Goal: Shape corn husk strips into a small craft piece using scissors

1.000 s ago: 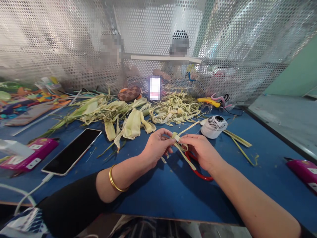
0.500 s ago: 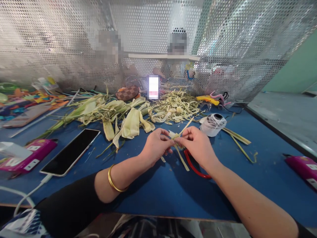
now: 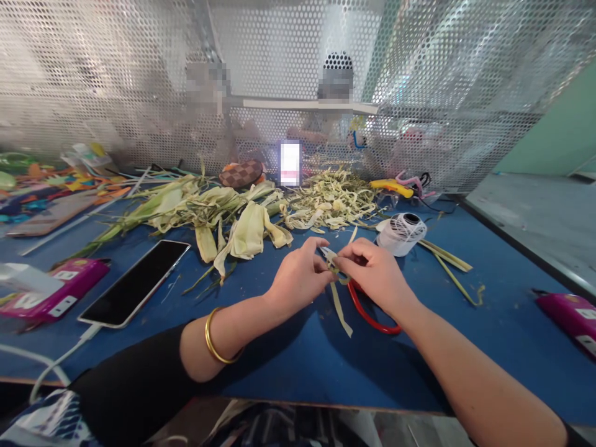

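My left hand [image 3: 305,270] is closed in a pinch on a thin pale strip of corn husk [image 3: 341,313], whose loose end dangles toward the table. Opposite it, my right hand [image 3: 370,267] pinches the same small bundle, with fingertips almost touching those of the left. Exactly how the strips cross between the fingers is hidden. Under my right hand lie scissors with a red handle [image 3: 375,318]; a pale metallic tip, apparently their blades [image 3: 328,253], shows between the hands. Just beyond my right hand stands a spool of white thread [image 3: 401,234].
Whole corn husks [image 3: 249,230] and a heap of shredded husk [image 3: 333,198] lie at the back. A charging phone [image 3: 137,282] and a purple box [image 3: 69,292] are on the left. Dry stalks [image 3: 449,273] lie right. A perforated metal screen [image 3: 279,37] closes off the back, people beyond it.
My fingers have shifted slightly on the strip. Its dangling end hangs a little lower, and less of the upper end sticks out past my right hand.
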Available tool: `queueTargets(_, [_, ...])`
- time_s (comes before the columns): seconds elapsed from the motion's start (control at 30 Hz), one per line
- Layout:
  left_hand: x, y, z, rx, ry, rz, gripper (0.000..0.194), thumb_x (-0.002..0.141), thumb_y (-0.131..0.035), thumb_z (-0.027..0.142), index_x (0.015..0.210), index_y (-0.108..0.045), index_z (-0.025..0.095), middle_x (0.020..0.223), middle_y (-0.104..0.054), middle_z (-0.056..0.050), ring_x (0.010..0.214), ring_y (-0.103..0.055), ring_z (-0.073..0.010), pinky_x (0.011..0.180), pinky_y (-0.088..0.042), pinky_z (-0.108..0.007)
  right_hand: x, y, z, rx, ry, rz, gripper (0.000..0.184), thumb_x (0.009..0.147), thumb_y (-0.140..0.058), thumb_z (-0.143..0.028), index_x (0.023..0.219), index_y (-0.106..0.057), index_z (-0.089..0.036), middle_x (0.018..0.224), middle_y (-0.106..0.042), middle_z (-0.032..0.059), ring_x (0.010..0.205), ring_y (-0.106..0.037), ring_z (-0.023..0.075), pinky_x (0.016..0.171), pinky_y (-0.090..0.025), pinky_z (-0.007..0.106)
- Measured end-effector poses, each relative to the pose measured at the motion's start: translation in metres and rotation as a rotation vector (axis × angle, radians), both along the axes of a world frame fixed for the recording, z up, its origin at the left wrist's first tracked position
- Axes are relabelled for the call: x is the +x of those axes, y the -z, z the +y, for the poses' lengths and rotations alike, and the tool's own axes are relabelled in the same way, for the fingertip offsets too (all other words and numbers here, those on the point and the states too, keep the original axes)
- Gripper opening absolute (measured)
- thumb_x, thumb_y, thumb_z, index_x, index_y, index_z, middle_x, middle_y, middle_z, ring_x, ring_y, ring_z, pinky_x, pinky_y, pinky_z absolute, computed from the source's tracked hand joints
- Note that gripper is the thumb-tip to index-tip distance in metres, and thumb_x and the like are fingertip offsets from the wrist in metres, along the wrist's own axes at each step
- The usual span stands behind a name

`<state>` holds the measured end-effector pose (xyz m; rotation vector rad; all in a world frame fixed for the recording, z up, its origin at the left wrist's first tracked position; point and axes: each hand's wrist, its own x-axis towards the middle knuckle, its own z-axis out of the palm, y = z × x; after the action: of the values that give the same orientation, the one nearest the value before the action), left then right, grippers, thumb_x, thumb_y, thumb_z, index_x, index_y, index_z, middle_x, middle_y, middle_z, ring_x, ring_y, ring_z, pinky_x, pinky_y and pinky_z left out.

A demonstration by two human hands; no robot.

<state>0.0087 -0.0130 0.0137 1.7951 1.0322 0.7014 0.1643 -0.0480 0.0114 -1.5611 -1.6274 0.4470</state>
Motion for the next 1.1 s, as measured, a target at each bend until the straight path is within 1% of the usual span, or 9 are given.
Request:
queueTargets(0.1, [0.001, 0.003, 0.002, -0.138, 0.052, -0.034, 0.033, 0.067, -0.066, 0.020, 0.100, -0.063, 0.016, 0.059, -0.061, 0.004, 0.046, -0.055, -0.0101, 0.045, -0.043, -0.019, -0.001, -0.003, -0.002, 0.181, -0.005, 0.008, 0.019, 0.081, -0.056, -0.031, 0.066, -0.058, -0.020, 0.068, -0.056, 0.0011, 0.063, -0.049, 0.0146, 0.060, -0.038, 0.028])
queueTargets(0.2, [0.001, 0.003, 0.004, -0.240, 0.141, -0.063, 0.016, 0.068, -0.062, 0.018, 0.082, -0.068, 0.014, 0.060, -0.060, 0.003, 0.045, -0.052, -0.0081, 0.047, -0.044, -0.020, -0.002, -0.006, -0.005, 0.318, 0.046, -0.115, 0.021, 0.085, -0.052, -0.030, 0.067, -0.055, -0.020, 0.061, -0.057, 0.0000, 0.060, -0.050, 0.0146, 0.062, -0.037, 0.028])
queueTargets(0.3, [0.000, 0.001, 0.004, -0.288, 0.249, -0.071, 0.009, 0.068, -0.058, 0.016, 0.067, -0.067, 0.014, 0.054, -0.056, 0.004, 0.045, -0.050, -0.0070, 0.048, -0.043, -0.019, -0.003, -0.008, -0.006, 0.285, 0.093, -0.229, 0.022, 0.087, -0.048, -0.030, 0.068, -0.053, -0.021, 0.057, -0.059, -0.0003, 0.054, -0.050, 0.0139, 0.061, -0.036, 0.028])
queueTargets(0.4, [-0.001, -0.004, 0.002, -0.321, 0.325, -0.050, 0.009, 0.067, -0.059, 0.014, 0.063, -0.066, 0.014, 0.048, -0.051, 0.005, 0.043, -0.044, -0.0059, 0.046, -0.039, -0.017, 0.000, -0.009, -0.005, 0.245, 0.131, -0.225, 0.022, 0.087, -0.048, -0.031, 0.068, -0.052, -0.021, 0.056, -0.061, -0.0007, 0.051, -0.051, 0.0134, 0.060, -0.037, 0.028])
queueTargets(0.57, [-0.004, -0.010, 0.002, -0.365, 0.455, -0.030, 0.010, 0.067, -0.065, 0.021, 0.059, -0.066, 0.014, 0.048, -0.050, 0.005, 0.043, -0.042, -0.0057, 0.048, -0.038, -0.018, 0.005, -0.007, 0.001, 0.119, 0.150, 0.140, 0.027, 0.085, -0.051, -0.035, 0.063, -0.055, -0.020, 0.056, -0.062, -0.0002, 0.053, -0.055, 0.0135, 0.056, -0.041, 0.026])
queueTargets(0.8, [-0.004, -0.004, 0.003, -0.402, 0.402, -0.011, 0.027, 0.063, -0.074, 0.040, 0.060, -0.068, 0.015, 0.047, -0.052, 0.003, 0.044, -0.044, -0.0076, 0.049, -0.041, -0.021, 0.000, -0.003, 0.004, 0.064, 0.128, 0.308, 0.026, 0.082, -0.055, -0.039, 0.066, -0.057, -0.018, 0.060, -0.066, 0.0014, 0.051, -0.055, 0.0129, 0.054, -0.044, 0.026])
queueTargets(0.93, [0.000, 0.000, 0.001, -0.399, 0.273, -0.042, 0.030, 0.060, -0.076, 0.042, 0.054, -0.064, 0.015, 0.042, -0.048, 0.004, 0.039, -0.040, -0.0068, 0.044, -0.038, -0.021, 0.002, -0.004, 0.006, 0.142, 0.050, 0.367, 0.023, 0.082, -0.056, -0.040, 0.073, -0.061, -0.018, 0.070, -0.068, 0.0034, 0.067, -0.061, 0.0162, 0.068, -0.048, 0.031])
queueTargets(1.03, [0.001, -0.001, 0.004, -0.378, 0.144, -0.119, 0.025, 0.063, -0.074, 0.039, 0.059, -0.066, 0.015, 0.043, -0.050, 0.004, 0.039, -0.042, -0.0067, 0.043, -0.036, -0.020, 0.011, -0.004, 0.010, 0.263, 0.200, 0.444, 0.026, 0.075, -0.065, -0.041, 0.090, -0.064, -0.020, 0.090, -0.068, 0.0048, 0.083, -0.060, 0.0179, 0.074, -0.047, 0.032])
queueTargets(1.1, [0.001, -0.002, 0.006, -0.366, 0.065, -0.173, 0.023, 0.065, -0.073, 0.037, 0.062, -0.067, 0.015, 0.042, -0.049, 0.004, 0.039, -0.041, -0.0063, 0.044, -0.036, -0.020, 0.015, -0.004, 0.011, 0.189, 0.269, 0.564, 0.034, 0.069, -0.069, -0.046, 0.089, -0.064, -0.019, 0.082, -0.064, 0.0029, 0.073, -0.058, 0.0159, 0.065, -0.045, 0.029])
